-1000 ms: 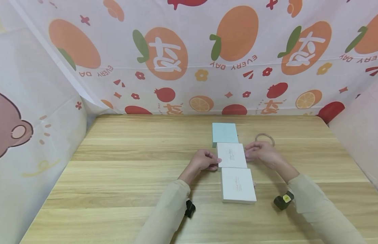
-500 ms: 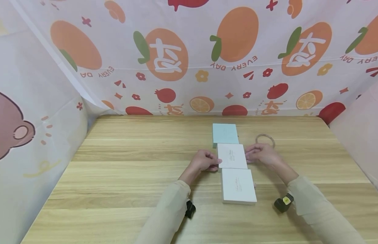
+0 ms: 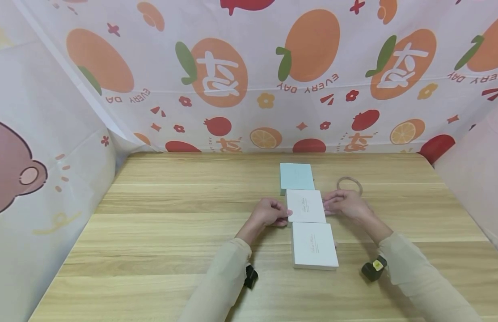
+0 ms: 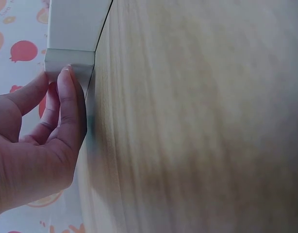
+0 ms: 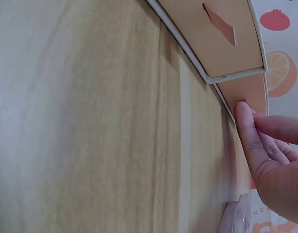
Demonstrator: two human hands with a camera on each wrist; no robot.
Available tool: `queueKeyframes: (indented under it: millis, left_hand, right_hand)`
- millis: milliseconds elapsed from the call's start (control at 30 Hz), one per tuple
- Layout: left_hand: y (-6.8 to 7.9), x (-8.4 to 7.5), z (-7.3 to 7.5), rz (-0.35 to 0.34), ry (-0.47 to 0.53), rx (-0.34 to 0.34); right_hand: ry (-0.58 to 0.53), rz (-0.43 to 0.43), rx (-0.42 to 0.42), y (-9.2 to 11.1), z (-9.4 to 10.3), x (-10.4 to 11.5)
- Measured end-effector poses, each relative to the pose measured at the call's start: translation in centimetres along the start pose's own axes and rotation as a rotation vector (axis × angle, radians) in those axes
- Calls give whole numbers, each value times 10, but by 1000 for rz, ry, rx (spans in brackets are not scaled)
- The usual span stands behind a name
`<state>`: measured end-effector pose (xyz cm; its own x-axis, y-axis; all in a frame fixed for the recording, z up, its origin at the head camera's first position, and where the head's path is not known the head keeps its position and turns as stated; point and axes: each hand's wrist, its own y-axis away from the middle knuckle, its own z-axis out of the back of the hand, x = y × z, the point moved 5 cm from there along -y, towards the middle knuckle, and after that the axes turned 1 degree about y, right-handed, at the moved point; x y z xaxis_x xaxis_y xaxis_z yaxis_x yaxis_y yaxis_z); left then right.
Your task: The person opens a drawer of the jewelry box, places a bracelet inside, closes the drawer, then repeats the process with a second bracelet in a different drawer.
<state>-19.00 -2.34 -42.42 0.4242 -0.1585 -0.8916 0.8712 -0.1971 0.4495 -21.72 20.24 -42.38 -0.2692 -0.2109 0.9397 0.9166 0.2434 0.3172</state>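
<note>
left grip [image 3: 268, 212] holding the middle white box [image 3: 306, 205], right grip [image 3: 347, 205] pinching its tab [image 5: 245, 100], ring [image 3: 348, 177] just beyond, wooden tabletop [image 3: 172, 201]

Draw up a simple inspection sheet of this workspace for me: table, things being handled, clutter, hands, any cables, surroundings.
Surface: table with pale wood grain.
Things handled: middle white box, lying flat between a light blue box on the far side and a near white box.
Clutter: one translucent ring, just beyond the right hand.
Hands: the left hand holds the middle box's left side; the right pinches at its right side.
Cables: nothing seen.
Surroundings: fruit-print sheet behind; light sheet with a brown cartoon shape at left.
</note>
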Motion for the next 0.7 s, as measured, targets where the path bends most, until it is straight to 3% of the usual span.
queueKeyframes:
  millis: [700]
  left_hand:
    - [2, -1, 0, 15, -2, 10]
  right_hand:
    - [-1, 17, -30, 7, 15, 0]
